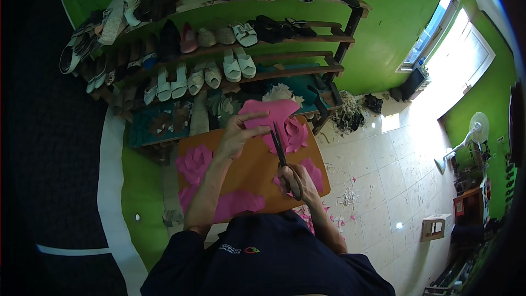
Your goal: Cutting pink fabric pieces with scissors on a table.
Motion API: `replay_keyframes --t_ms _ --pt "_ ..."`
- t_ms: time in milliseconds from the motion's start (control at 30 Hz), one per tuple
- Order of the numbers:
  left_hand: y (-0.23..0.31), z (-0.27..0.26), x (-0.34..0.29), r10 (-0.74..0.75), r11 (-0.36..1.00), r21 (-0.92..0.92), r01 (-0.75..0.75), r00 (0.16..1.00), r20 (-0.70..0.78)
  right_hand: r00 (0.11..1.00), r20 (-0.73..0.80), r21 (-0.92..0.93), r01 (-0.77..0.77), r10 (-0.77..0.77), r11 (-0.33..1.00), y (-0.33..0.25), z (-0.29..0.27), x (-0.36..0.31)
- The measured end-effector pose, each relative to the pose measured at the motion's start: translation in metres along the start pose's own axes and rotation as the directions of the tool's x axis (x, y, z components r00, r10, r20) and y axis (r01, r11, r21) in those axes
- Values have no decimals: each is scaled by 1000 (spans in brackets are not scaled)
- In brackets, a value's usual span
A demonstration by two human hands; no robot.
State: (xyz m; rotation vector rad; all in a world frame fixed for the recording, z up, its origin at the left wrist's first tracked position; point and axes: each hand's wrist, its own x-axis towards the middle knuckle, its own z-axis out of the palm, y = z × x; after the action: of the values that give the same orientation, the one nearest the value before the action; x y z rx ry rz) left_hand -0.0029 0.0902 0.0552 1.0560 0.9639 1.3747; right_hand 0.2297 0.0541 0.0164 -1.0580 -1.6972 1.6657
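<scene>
My left hand [235, 136] grips a pink sheet [268, 111], perhaps leather or fabric, by its left side, with the fingers stretched over it and the thumb near the scissors. In my right hand [298, 180] are dark long-bladed scissors [280, 151], the handles wrapped by the fingers. Their blades point away from me at the sheet and look slightly parted. Both hands are above a brown table [246, 164]. Cut pink pieces [296, 135] lie right of the blades, with a pink stack [194, 164] at the left and a larger pink piece [238, 204] along the near edge.
Behind the table stands a wooden rack [323, 38] with sandals [239, 64], shoes and stacked cut parts. Scraps [348, 115] are heaped on the tiled floor [378, 186], beside the rack. A white fan [478, 129] stands at the right.
</scene>
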Motion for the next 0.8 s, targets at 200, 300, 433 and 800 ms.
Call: replay_keyframes --t_ms 200,300,433,800 --pt "19 -3 7 -5 994 106 -10 990 143 997 -66 45 -49 51 998 -8 1 -1" --pt "26 -5 9 13 971 233 -51 986 164 989 -126 -87 -88 77 992 -15 -2 -1" --pt "31 -8 11 -82 978 203 39 974 209 995 -91 -196 -52 35 979 -22 -9 -3" --pt "32 -2 15 -55 979 204 5 969 242 985 -133 -178 -137 114 975 -25 -14 -6"
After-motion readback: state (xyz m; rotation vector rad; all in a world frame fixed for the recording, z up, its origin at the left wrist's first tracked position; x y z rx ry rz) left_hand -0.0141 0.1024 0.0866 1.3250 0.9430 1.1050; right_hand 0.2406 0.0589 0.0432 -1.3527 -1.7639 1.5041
